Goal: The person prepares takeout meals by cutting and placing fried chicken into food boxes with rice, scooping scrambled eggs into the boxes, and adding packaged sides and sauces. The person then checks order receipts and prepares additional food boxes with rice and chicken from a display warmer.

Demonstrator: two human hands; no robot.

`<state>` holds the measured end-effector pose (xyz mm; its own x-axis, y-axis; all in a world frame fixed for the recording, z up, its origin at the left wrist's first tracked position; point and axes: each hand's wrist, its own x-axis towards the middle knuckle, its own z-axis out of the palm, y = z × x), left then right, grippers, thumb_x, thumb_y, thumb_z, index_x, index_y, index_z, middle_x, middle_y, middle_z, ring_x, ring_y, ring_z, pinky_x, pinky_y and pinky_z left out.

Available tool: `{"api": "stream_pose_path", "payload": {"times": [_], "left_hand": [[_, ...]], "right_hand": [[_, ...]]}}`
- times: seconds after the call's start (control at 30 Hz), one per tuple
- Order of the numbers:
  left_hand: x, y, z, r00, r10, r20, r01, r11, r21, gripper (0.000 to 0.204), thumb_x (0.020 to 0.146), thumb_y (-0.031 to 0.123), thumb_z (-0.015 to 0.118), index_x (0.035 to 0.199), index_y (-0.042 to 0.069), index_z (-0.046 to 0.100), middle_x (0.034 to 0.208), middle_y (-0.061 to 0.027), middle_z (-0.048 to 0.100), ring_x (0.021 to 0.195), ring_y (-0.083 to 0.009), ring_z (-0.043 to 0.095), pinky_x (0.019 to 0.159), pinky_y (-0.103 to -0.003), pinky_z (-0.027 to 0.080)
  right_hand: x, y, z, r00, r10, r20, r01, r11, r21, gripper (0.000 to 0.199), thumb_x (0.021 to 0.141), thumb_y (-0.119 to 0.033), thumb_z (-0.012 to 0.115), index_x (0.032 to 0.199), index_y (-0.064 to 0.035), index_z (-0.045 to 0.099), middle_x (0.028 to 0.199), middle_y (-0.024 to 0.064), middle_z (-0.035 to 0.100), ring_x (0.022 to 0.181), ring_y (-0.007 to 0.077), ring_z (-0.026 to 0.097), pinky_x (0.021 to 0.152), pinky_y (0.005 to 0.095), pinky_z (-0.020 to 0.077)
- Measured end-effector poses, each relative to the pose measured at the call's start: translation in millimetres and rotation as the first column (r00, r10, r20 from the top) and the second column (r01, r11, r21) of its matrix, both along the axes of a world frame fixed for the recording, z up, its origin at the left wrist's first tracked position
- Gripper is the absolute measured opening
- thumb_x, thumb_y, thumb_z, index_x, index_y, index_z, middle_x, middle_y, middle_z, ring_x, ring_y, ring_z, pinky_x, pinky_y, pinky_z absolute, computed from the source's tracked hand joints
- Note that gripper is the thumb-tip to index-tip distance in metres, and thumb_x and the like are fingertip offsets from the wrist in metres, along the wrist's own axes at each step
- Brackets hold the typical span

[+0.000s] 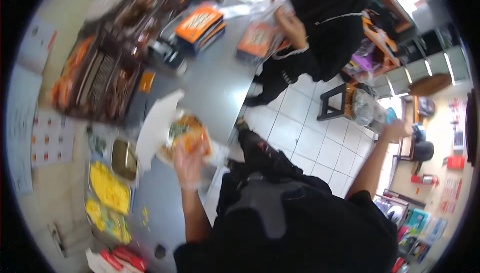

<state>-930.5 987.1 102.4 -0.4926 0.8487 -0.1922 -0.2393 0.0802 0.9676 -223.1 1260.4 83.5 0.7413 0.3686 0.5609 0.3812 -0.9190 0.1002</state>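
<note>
My left hand (189, 167), in a clear plastic glove, is at the near edge of a round flatbread (209, 149) on the steel counter. Its fingers close on orange-red food (194, 140) that lies over the bread; their tips are blurred. Green filling (176, 131) shows beside it. A sheet of white paper or card (157, 129) stands up behind the bread. My right arm stretches far out to the right. At its end my right hand (396, 131) is blurred next to a small blue thing (391, 115); whether it grips that is unclear.
Trays of yellow shreds (109, 187) and a metal container (123, 159) line the counter's left side. A brown basket (102, 80) and orange-and-black boxes (200, 25) stand farther off. Across the counter a person in black handles clear plastic. A dark stool (334, 104) stands on the tiled floor.
</note>
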Motion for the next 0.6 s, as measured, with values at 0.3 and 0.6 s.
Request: {"api": "stream_pose_path", "payload": {"times": [0.3, 0.6], "left_hand": [[-80.6, 23.9, -9.3, 0.753, -0.350, -0.557, -0.059, 0.807, -0.587, 0.047, 0.074, 0.029, 0.070, 0.107, -0.001, 0.057, 0.097, -0.0185, 0.063, 0.092, -0.0270, 0.061, 0.081, -0.032, 0.046], [-91.8, 29.9, -13.2, 0.560, -0.547, -0.622, -0.249, 0.605, -0.756, 0.054, 0.074, 0.040, 0.065, 0.113, 0.004, 0.056, 0.108, -0.0196, 0.059, 0.102, -0.0334, 0.055, 0.087, -0.039, 0.043]], "right_hand": [[208.4, -290.0, 138.1, 0.999, 0.036, 0.023, -0.043, 0.847, 0.530, 0.027, 0.087, -0.018, 0.045, 0.108, -0.0022, 0.053, 0.093, 0.0101, 0.061, 0.074, 0.0204, 0.060, 0.066, 0.0369, 0.0480], [197.0, -362.2, 106.7, 0.997, 0.035, -0.063, 0.016, 0.742, 0.671, 0.027, 0.088, -0.018, 0.045, 0.110, -0.0049, 0.052, 0.091, 0.0075, 0.061, 0.072, 0.0172, 0.060, 0.060, 0.0324, 0.0496]]}}
